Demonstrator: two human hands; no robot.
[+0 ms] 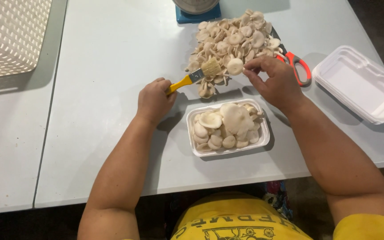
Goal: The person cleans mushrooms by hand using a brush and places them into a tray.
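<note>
Nearest, a white foam tray point(263, 138) filled with pale mushrooms is seen on the grey desk point(112, 66), between the two forearms. Just beyond, the left hand point(154, 100) is clenched on the yellow handle of a brush point(195, 75), its bristles held against a single mushroom point(235, 66) pinched in the fingers of the right hand point(275, 82). Farther off, a loose mushroom pile point(232, 42) is spread, with orange-handled scissors point(296, 64) and an empty foam tray point(361, 84) to the right, a perforated basket point(10, 35) far left.
</note>
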